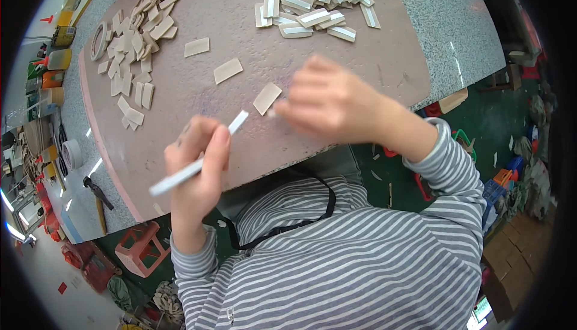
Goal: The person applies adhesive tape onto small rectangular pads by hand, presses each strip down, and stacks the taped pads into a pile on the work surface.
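One white strip point(174, 178) is pinched between the thumb and fingers of my left grip point(201, 158), held slantwise above the near left part of the mat point(180, 89). My right grip point(324, 98) is blurred, fingers curled over the middle of the mat just beside a beige piece point(267, 98); I cannot tell whether it is closed on anything. Two more beige pieces point(228, 71) lie loose in a slanting row toward the mat's far left. A heap of bare pieces point(144, 29) spreads along the mat's left side, a tape ring point(99, 41) beside it. Toward the mat's far right are striped pieces point(297, 0), each bearing a white band. Around the mat shows the speckled counter point(445, 29), with a white roll point(72, 153) and a hammer point(98, 195) left of the mat. Farther out that way stands a yellow container point(59, 59) with a red spout; I cannot make out its contents. Beyond the mat's right side, a blue crate point(494, 192) has an orange thing point(502, 177) at its top.
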Action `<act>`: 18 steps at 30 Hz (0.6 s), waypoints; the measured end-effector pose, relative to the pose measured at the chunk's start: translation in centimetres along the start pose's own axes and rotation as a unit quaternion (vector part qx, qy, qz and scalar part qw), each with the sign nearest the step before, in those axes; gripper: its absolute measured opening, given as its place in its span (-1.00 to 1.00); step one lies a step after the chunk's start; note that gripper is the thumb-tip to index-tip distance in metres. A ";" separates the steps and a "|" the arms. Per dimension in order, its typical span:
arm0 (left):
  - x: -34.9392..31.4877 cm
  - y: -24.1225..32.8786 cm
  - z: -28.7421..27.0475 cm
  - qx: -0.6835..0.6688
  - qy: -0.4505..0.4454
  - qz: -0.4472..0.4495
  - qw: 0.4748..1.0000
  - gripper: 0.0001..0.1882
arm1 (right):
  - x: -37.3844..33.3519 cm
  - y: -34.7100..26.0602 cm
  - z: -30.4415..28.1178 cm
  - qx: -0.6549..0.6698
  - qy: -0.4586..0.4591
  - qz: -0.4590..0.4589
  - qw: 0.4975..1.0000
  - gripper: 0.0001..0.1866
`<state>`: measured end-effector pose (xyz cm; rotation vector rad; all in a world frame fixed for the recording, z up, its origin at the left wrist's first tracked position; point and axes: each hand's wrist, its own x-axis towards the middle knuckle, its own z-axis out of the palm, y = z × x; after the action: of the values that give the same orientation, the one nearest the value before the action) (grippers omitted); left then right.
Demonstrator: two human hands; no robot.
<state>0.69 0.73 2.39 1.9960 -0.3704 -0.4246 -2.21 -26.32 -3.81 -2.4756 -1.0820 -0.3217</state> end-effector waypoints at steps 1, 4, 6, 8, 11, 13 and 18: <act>0.7 -0.8 0.6 0.002 0.004 0.001 1.000 -0.78 | 1.1 1.8 -0.8 -0.042 0.111 0.022 0.993 -0.82; 1.8 -2.2 3.7 -0.025 -0.025 -0.028 0.999 -0.75 | 2.4 6.0 -2.5 -0.141 0.227 0.066 0.961 -0.84; 2.4 -2.4 4.6 0.135 0.020 0.025 0.990 -0.73 | 2.2 5.2 -2.2 -0.106 0.184 0.118 0.970 -0.77; 2.7 -2.2 4.9 0.172 0.022 0.028 0.984 -0.73 | 0.8 1.9 -0.4 -0.050 0.145 0.091 0.984 -0.74; 2.9 -1.8 5.4 0.237 0.025 0.048 0.970 -0.75 | -0.8 -0.6 1.1 -0.035 0.070 0.067 0.995 -0.68; 2.5 -1.4 5.1 0.270 0.029 0.061 0.960 -0.76 | -0.9 -0.5 1.5 -0.070 0.039 0.065 0.995 -0.65; 1.2 -1.9 3.0 0.386 0.061 0.195 0.900 -0.77 | 0.1 -0.3 1.1 -0.100 0.016 0.020 0.995 -0.55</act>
<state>0.54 -1.27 -0.75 2.6035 -0.9511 0.1420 -2.29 -25.51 -4.69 -2.6540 -1.0299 -0.4772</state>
